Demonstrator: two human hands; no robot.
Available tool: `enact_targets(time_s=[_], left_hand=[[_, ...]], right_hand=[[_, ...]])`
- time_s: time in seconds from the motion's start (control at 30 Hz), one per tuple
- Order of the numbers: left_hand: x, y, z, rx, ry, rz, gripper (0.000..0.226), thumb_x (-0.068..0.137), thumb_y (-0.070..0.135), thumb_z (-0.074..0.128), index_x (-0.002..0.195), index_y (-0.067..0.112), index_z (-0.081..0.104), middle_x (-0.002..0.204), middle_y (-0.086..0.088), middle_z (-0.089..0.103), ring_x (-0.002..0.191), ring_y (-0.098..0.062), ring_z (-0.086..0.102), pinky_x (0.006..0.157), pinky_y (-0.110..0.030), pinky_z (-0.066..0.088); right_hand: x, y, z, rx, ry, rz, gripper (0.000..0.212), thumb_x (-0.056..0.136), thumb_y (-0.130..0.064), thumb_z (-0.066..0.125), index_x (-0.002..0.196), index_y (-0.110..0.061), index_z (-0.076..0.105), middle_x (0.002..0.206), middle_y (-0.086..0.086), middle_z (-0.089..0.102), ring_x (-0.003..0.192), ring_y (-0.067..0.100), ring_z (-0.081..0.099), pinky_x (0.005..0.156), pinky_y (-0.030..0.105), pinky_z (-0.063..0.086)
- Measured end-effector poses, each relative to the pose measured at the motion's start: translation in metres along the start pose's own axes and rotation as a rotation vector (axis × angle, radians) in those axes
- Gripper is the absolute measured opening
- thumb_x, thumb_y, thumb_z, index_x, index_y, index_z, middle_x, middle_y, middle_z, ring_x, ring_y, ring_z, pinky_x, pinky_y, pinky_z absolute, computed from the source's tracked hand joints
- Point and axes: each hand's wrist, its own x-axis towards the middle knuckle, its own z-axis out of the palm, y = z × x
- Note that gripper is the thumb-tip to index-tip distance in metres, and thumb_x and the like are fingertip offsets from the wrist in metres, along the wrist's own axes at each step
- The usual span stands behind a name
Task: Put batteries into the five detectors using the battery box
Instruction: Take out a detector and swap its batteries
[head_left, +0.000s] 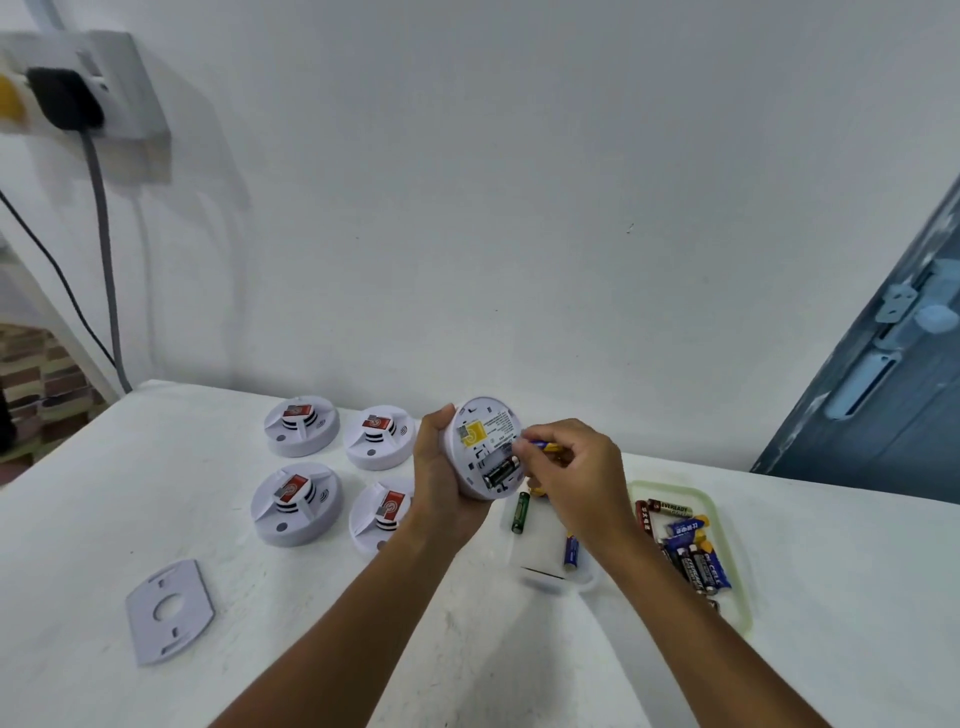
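Note:
My left hand (441, 467) grips a round white detector (485, 447) by its rim, its back turned toward me above the table. A black battery (501, 470) lies in its open compartment. My right hand (576, 467) pinches a blue and yellow battery (543, 445) with its tip at the compartment's edge. Several other white detectors, each with a red label, stand on the table to the left, the nearest (382, 514) just beside my left wrist. The clear battery box (727, 525) holds several batteries at the right.
A green battery (520, 512) and a blue battery (571, 552) lie loose on the white table between my arms. A flat grey mounting plate (169, 610) lies at the front left. A wall socket with a black plug (65, 98) and hanging cables is at the upper left.

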Motion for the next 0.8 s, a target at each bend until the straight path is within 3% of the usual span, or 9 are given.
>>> enact_targets(time_s=[0.1,0.2,0.33,0.43,0.53,0.6,0.7,0.8], left_hand=[[-0.001,0.002,0.001,0.018,0.020,-0.001,0.044,0.091,0.045,0.040,0.097,0.009,0.065,0.090,-0.015,0.065,0.083,-0.029,0.059,0.075,-0.038,0.045],[-0.001,0.003,0.001,0.029,0.047,0.002,0.043,0.090,0.045,0.043,0.101,0.010,0.066,0.093,-0.016,0.067,0.086,-0.030,0.061,0.079,-0.040,0.048],[-0.004,0.004,0.004,0.025,0.063,0.006,0.041,0.089,0.044,0.045,0.096,0.009,0.066,0.087,-0.014,0.067,0.083,-0.027,0.061,0.077,-0.038,0.048],[-0.004,0.005,0.005,0.005,0.089,-0.004,0.041,0.088,0.044,0.047,0.091,0.009,0.067,0.082,-0.013,0.067,0.080,-0.026,0.061,0.074,-0.036,0.048],[-0.005,0.008,0.005,-0.002,0.093,-0.005,0.042,0.089,0.045,0.046,0.086,0.009,0.067,0.076,-0.011,0.066,0.077,-0.024,0.059,0.073,-0.035,0.046],[-0.005,0.009,0.004,-0.004,0.088,-0.004,0.043,0.089,0.045,0.045,0.086,0.010,0.068,0.078,-0.011,0.067,0.078,-0.024,0.059,0.075,-0.035,0.046],[-0.007,0.007,0.004,-0.013,0.058,-0.011,0.044,0.087,0.045,0.047,0.095,0.007,0.067,0.084,-0.014,0.067,0.084,-0.027,0.060,0.088,-0.041,0.046],[-0.009,0.004,0.006,-0.021,0.021,-0.013,0.044,0.083,0.043,0.049,0.095,0.004,0.067,0.081,-0.015,0.068,0.083,-0.029,0.060,0.091,-0.043,0.045]], right_hand=[[-0.003,0.004,0.006,-0.012,-0.039,-0.034,0.022,0.088,0.003,0.057,0.101,-0.010,0.071,0.095,0.006,0.062,0.073,0.018,0.068,0.066,0.026,0.058],[-0.008,0.004,0.008,-0.002,0.011,-0.081,0.028,0.084,-0.001,0.066,0.091,-0.027,0.061,0.088,-0.002,0.067,0.078,0.013,0.067,0.066,0.024,0.057],[-0.013,0.001,0.013,-0.005,0.041,-0.176,0.021,0.077,-0.002,0.075,0.084,-0.016,0.062,0.076,-0.002,0.067,0.072,0.009,0.065,0.063,0.019,0.054],[-0.016,0.003,0.017,-0.028,0.060,-0.336,0.014,0.076,-0.008,0.076,0.088,-0.004,0.072,0.084,0.000,0.069,0.077,0.006,0.066,0.069,0.014,0.053],[-0.019,0.006,0.020,-0.050,0.036,-0.395,0.021,0.083,-0.020,0.067,0.096,-0.005,0.075,0.097,-0.005,0.070,0.092,0.004,0.066,0.082,0.016,0.052],[-0.019,0.008,0.021,-0.021,0.022,-0.366,0.022,0.083,-0.021,0.067,0.098,-0.007,0.075,0.100,-0.009,0.070,0.097,0.004,0.065,0.086,0.016,0.051],[-0.018,0.007,0.020,0.108,0.000,-0.193,0.019,0.073,-0.011,0.078,0.091,-0.014,0.075,0.093,-0.011,0.071,0.089,0.007,0.066,0.077,0.018,0.052],[-0.017,0.004,0.021,0.174,0.010,-0.019,0.040,0.064,-0.015,0.087,0.098,-0.020,0.068,0.098,-0.007,0.066,0.090,0.007,0.061,0.068,0.014,0.048]])
